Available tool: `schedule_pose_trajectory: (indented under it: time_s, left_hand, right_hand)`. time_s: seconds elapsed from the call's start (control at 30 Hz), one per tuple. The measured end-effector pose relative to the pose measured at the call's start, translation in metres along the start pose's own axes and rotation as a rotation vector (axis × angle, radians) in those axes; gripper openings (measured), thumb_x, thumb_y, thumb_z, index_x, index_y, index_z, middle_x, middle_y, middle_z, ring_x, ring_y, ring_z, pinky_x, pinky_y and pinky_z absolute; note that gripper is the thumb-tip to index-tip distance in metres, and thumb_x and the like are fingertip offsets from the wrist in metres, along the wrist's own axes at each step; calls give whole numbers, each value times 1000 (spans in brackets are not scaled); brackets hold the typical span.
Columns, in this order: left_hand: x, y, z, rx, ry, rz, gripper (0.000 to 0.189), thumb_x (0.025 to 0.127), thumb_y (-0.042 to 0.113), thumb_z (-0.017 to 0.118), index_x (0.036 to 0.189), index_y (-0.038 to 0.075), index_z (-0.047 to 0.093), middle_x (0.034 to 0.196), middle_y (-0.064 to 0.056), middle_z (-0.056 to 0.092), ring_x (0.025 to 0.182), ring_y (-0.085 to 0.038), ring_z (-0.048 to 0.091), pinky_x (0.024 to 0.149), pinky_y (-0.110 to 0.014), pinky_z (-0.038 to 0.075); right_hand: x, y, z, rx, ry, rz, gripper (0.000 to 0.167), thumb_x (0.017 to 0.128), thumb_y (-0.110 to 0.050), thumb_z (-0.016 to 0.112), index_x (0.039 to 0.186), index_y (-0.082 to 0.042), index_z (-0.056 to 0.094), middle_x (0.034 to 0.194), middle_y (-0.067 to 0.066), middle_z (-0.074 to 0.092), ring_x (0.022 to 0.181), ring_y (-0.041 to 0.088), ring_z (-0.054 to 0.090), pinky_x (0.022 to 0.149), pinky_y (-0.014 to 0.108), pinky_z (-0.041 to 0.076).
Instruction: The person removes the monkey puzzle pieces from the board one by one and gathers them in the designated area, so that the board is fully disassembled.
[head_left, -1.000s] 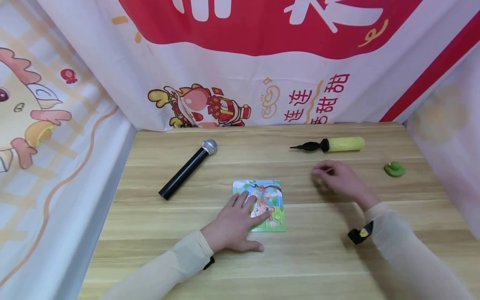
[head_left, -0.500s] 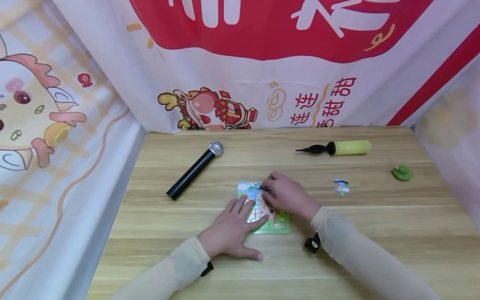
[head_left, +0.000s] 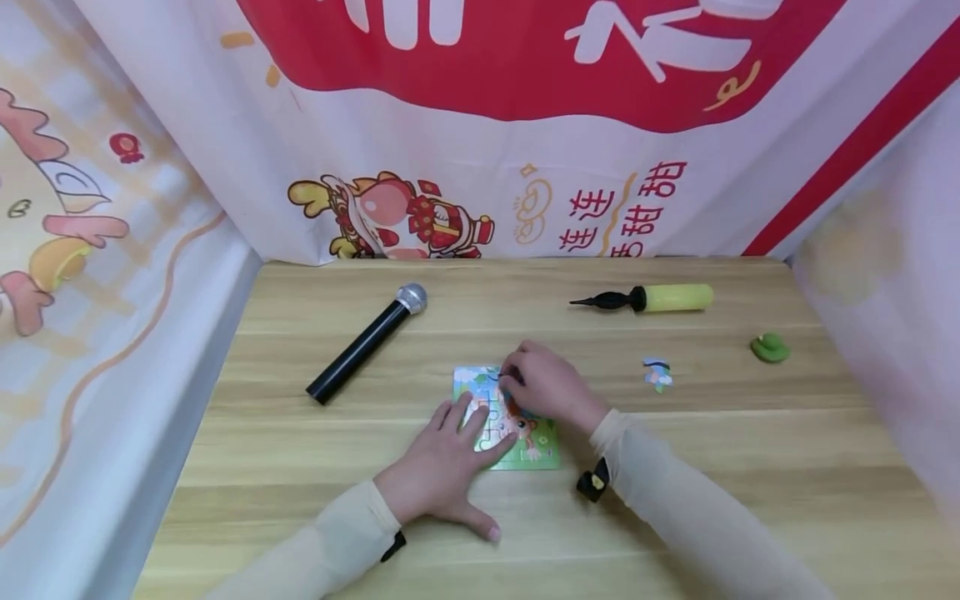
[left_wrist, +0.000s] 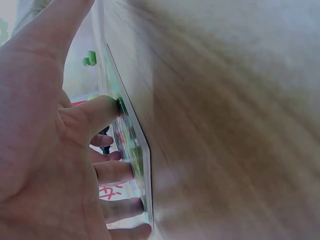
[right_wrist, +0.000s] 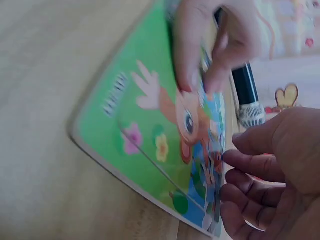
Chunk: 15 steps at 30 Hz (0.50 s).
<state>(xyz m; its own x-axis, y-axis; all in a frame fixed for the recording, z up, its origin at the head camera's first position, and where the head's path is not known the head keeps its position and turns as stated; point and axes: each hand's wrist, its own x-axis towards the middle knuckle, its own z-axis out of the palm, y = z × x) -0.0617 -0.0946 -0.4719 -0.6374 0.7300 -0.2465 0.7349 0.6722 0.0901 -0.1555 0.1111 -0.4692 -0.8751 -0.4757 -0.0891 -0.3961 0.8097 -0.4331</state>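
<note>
A small jigsaw puzzle (head_left: 543,457) with a cartoon monkey on green and blue lies flat on the wooden table. My left hand (head_left: 438,471) rests on its left part, fingers spread, fingertips (left_wrist: 125,207) on its surface. Over the upper edge, my right hand (head_left: 551,385) pinches a puzzle piece, mostly hidden by its fingers. In the right wrist view, the thumb and curled fingers (right_wrist: 255,165) meet right at the puzzle's edge. One loose puzzle piece (head_left: 657,375), blue with a dark line, lies to the right of the puzzle.
A black microphone (head_left: 363,346) with a silver head lies at the left. Behind, to the right, is a yellow and black hand pump (head_left: 671,297). A small green object (head_left: 770,347) sits at the right. Printed cloth (head_left: 510,167) hangs behind the table.
My right hand has moved left from the table's right side to the puzzle's top edge, uncovering the loose piece. The left hand stays on the puzzle.
</note>
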Motion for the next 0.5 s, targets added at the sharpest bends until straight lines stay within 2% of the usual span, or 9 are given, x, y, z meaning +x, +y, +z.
schedule_pose_trajectory:
  time_s: [0.1, 0.23, 0.33, 0.4, 0.5]
  left_hand:
    - [3, 1, -3, 1, 2, 3, 119, 63, 101, 44, 161, 34, 30, 160, -23, 27, 145, -55, 14, 113, -68, 20]
    - [4, 1, -4, 14, -23, -9, 121, 61, 102, 45, 161, 35, 29, 160, -23, 26, 145, -55, 13, 112, -70, 19]
    - [2, 0, -4, 29, -37, -25, 122, 60, 102, 45, 161, 36, 28, 160, -23, 26, 145, -56, 13, 111, -71, 19]
    - [1, 0, -3, 24, -33, -27, 122, 60, 102, 45, 161, 36, 28, 160, -24, 26, 145, -56, 13, 111, -71, 19]
    - [1, -1, -3, 15, -19, -20, 123, 60, 102, 46, 161, 35, 28, 160, -24, 25, 145, -57, 13, 110, -72, 18]
  right_hand:
    - [3, 8, -4, 109, 4, 24, 12, 96, -22, 72, 98, -11, 72, 94, 0, 59, 79, 14, 57, 74, 33, 53]
    - [5, 16, -3, 292, -25, 38, 5, 98, -16, 70, 98, -12, 71, 88, -2, 63, 76, 14, 59, 70, 31, 53]
    - [7, 24, -5, 439, -76, 24, 5, 100, -16, 67, 102, -14, 71, 88, -3, 67, 78, 15, 64, 71, 31, 55]
    - [5, 36, -12, 503, -106, 14, 6, 100, -18, 67, 104, -16, 72, 92, -3, 69, 82, 16, 66, 73, 32, 56]
    - [-2, 64, -35, 525, -129, 16, 10, 99, -21, 69, 107, -18, 73, 97, -2, 70, 89, 19, 65, 79, 37, 54]
